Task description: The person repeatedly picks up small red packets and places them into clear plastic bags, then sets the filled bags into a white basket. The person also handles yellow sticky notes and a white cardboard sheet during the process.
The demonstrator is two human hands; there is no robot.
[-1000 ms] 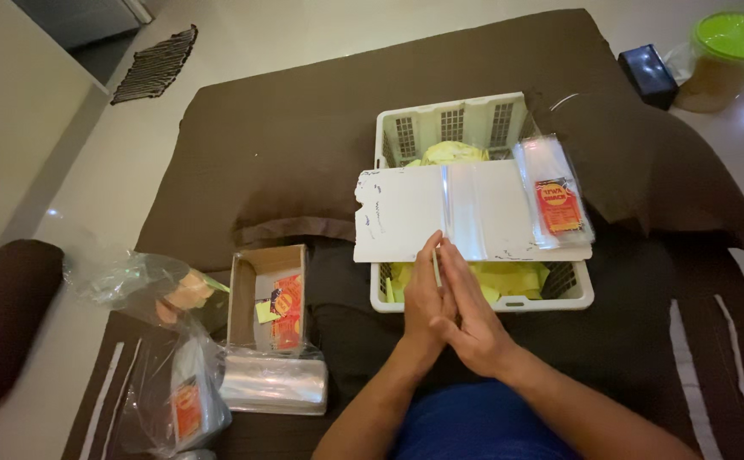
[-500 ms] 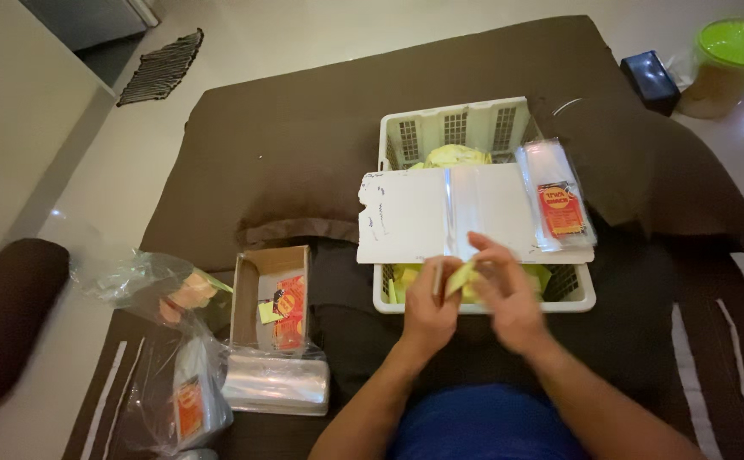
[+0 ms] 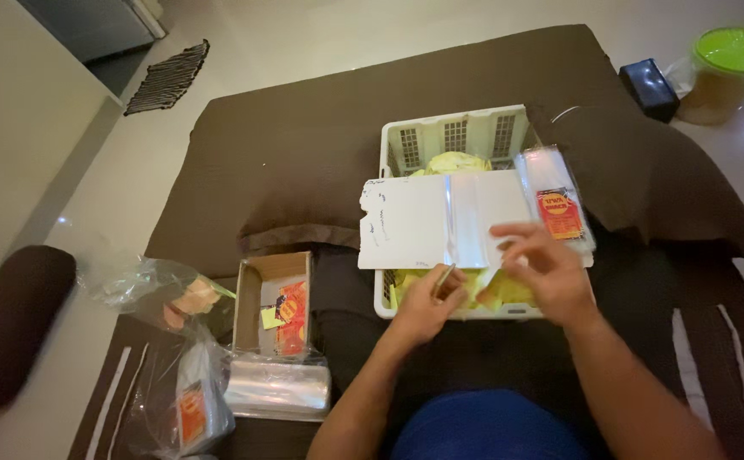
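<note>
Pale tiled floor, dark brown mattress (image 3: 304,153) as work surface. White slotted plastic basket (image 3: 457,136) of yellow pieces (image 3: 491,290) at centre, white flat board (image 3: 406,226) laid across rim. Left hand (image 3: 419,311) pinches thin stick-like item (image 3: 443,279) at near rim. Right hand (image 3: 547,273) half-open over basket; cannot tell if holding anything. Clear red-labelled packets (image 3: 555,200) on board, right. Basket looks well stocked, much left. Small cardboard box (image 3: 274,298) near left; far mattress roomy.

A small cardboard box (image 3: 273,300) holding red-orange packets stood left on the brown bedspread (image 3: 304,153). Clear plastic bags (image 3: 155,290) lay beside it. A green-lidded container (image 3: 726,68) and what looked like a dark box (image 3: 648,88) sat on the floor far right.
</note>
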